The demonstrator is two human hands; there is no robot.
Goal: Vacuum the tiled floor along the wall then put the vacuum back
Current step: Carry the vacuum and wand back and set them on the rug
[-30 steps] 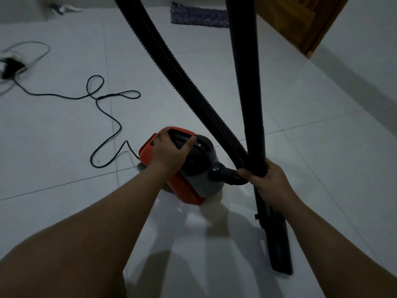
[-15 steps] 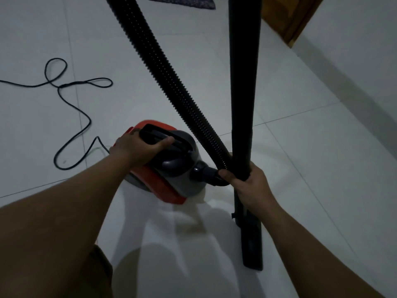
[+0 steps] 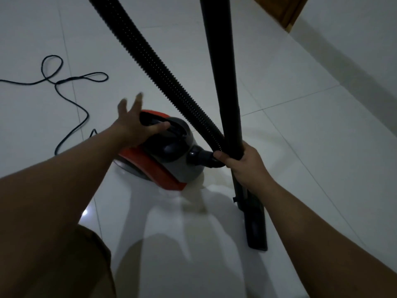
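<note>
One vacuum cleaner body (image 3: pixel 167 160), red and grey, sits on the white tiled floor (image 3: pixel 300 136). The left hand (image 3: pixel 134 125) is spread open over the body's carry handle (image 3: pixel 159 123), thumb lying on the handle, fingers extended and clear of it. The right hand (image 3: pixel 242 164) is closed around two parts together: one rigid black tube (image 3: pixel 223 67) and one ribbed black hose (image 3: pixel 154 61) near its joint with the body. One floor nozzle (image 3: pixel 255 224) rests on the tiles just below the right hand. One black power cord (image 3: pixel 71 93) lies looped on the floor, left of the body
</note>
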